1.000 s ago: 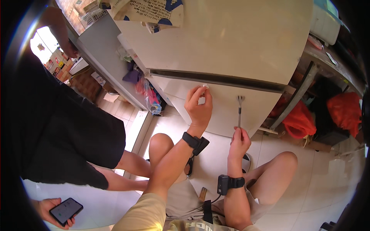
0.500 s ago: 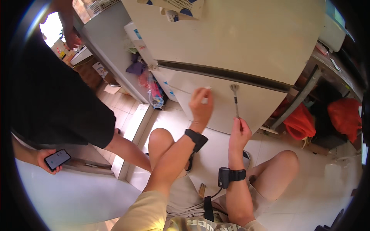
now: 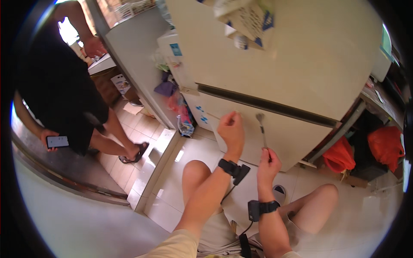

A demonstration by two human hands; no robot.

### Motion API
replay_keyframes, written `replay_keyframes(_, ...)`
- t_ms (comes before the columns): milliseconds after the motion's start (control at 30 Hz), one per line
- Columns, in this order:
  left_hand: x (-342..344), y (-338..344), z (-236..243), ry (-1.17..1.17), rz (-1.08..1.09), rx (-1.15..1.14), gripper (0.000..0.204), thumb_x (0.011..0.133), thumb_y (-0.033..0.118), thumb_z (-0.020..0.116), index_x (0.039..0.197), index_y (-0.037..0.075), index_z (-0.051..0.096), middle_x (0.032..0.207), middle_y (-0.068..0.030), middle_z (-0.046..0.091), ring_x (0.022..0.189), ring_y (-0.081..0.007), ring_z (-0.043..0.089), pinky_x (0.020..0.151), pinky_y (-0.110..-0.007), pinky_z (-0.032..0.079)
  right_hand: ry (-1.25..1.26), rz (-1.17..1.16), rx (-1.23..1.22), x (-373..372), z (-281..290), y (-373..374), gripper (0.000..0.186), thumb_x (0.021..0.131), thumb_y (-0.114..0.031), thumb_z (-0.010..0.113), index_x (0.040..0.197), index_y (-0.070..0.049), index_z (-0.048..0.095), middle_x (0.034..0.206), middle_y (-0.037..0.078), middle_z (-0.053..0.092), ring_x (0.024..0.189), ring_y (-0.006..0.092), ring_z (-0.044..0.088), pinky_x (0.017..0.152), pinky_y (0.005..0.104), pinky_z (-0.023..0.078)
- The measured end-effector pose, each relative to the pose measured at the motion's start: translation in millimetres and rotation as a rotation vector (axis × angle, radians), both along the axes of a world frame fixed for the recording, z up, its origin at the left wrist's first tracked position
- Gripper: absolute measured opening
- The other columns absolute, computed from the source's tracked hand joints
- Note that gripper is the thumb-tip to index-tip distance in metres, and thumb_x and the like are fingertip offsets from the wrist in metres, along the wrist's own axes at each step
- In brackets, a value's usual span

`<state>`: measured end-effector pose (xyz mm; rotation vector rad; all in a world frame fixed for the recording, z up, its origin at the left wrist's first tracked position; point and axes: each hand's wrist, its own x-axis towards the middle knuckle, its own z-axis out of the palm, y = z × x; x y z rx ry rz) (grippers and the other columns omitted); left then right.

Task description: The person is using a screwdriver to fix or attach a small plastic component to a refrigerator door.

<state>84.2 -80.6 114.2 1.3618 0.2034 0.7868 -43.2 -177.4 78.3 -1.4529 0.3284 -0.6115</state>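
Before the white fridge's lower door (image 3: 297, 133), my right hand (image 3: 269, 165) pinches the thin handle of a spoon-like tool (image 3: 260, 117). Its rounded grey head points up, close to the door; whether it touches cannot be told. My left hand (image 3: 231, 133) is raised to the left of the tool, its fingers curled together. A pale bit shows at those fingertips, too small to name. Black straps with small dark boxes are on both my wrists.
A co-worker in black (image 3: 56, 81) stands at the left, holding a phone (image 3: 57, 141). A raised tiled step (image 3: 150, 172) runs beside my knee. Bags (image 3: 185, 122) hang left of the fridge. Red bags (image 3: 385, 144) lie under a counter at the right.
The view has shifted, so the fridge sits lower and further right. The co-worker has moved away towards the doorway, and a sandalled foot now shows. My right hand keeps the spoon-like tool.
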Motion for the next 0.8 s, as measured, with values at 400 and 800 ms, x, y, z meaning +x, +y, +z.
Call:
replay_keyframes(400, -21, -16, 2, -0.042, -0.062, 0.103, 0.011, 0.087, 0.005, 0.072, 0.093, -0.004, 0.072, 0.086, -0.0062, 0.067, 0.066, -0.0101, 0.06, 0.061, -0.023, 0.048, 0.039, 0.0, 0.238, -1, 9, 4, 0.024, 0.101, -0.02, 0.059, 0.102, 0.002, 0.069, 0.068, -0.008, 0.045, 0.056, 0.0025, 0.035, 0.049, 0.0223, 0.026)
replay_keyframes(800, -26, -25, 19, -0.117, -0.038, 0.118, 0.01, 0.088, 0.003, 0.07, 0.095, -0.004, 0.072, 0.094, -0.0085, 0.068, 0.068, -0.0105, 0.064, 0.062, -0.022, 0.05, 0.125, -0.019, 0.349, -14, 3, -14, 0.022, 0.101, -0.02, 0.059, 0.103, -0.001, 0.069, 0.068, -0.009, 0.044, 0.052, 0.0004, 0.034, 0.046, 0.02, 0.024)
